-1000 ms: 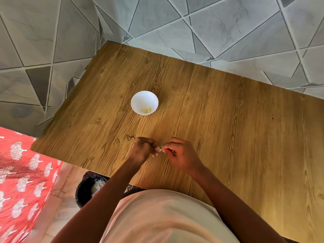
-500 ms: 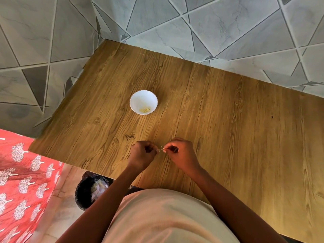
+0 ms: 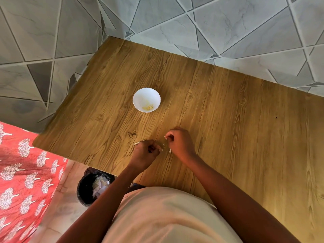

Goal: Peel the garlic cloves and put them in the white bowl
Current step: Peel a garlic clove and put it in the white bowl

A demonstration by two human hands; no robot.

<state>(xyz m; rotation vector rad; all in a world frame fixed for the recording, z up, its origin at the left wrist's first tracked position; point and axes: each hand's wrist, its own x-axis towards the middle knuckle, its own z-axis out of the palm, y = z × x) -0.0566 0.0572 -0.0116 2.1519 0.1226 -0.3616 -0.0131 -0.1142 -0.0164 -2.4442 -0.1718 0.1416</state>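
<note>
- The surface is a wooden table [image 3: 228, 128] with a printed oak-like grain; it sits in a corner, its far and left edges against a wall of grey marble-look tiles [image 3: 236, 23] cut into triangles with pale grout lines
- Below the table's near-left corner the floor shows in pale stone tones; one black bin [image 3: 89, 186] stands there with crumpled white scraps inside; a red cloth [image 3: 22, 172] printed with white trees fills the lower left
- One white bowl [image 3: 140, 95] with a scalloped rim stands on the table, well apart from both hands and on their far side; a few pale yellow peeled cloves [image 3: 148, 107] lie at its bottom, too small and bunched to count surely
- Two hands are in view, both low over the table near its front edge and close beside each other
- The left hand [image 3: 145, 151] is curled, fingertips drawn together; a thin pale sliver of garlic skin [image 3: 139, 142] sticks out past its knuckles
- The right hand [image 3: 180, 142] is also curled, its fingertips pinching a small whitish garlic piece [image 3: 165, 137]; whether this is clove or skin cannot be told
- About three tiny white skin flakes [image 3: 169, 151] show between the two hands
- One person in a light shirt [image 3: 166, 216] stands at the near edge
</note>
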